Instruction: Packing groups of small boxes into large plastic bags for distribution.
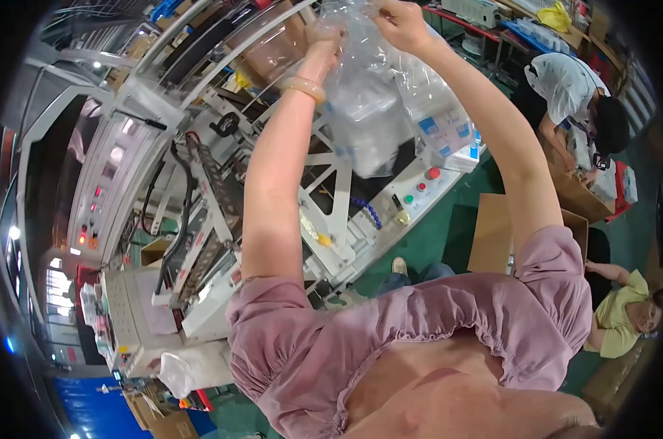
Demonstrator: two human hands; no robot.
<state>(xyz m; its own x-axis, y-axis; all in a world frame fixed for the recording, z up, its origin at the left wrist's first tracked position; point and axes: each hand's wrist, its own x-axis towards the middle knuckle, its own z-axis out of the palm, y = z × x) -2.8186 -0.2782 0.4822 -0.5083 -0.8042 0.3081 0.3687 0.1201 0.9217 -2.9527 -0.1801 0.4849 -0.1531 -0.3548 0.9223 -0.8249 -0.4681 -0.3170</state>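
Both my arms are raised at the top of the view over a white machine [412, 192]. My right hand [407, 28] is closed, pinching the upper edge of a clear plastic bag [368, 110]. On the bag's other side, my left hand [324, 40] grips the crumpled film, its fingers partly behind the plastic and blurred. The bag hangs down between my hands, and its contents look pale and are hard to make out. Just right of it, another clear bag [442, 124] holds blue-and-white packets at the machine's corner. A bracelet circles my left wrist.
The machine has a red button [434, 173], green buttons and a blue coiled hose [366, 212]. An open cardboard box [490, 230] stands on the green floor to my right. One person [565, 88] bends over a carton; another in yellow-green [620, 314] sits lower right.
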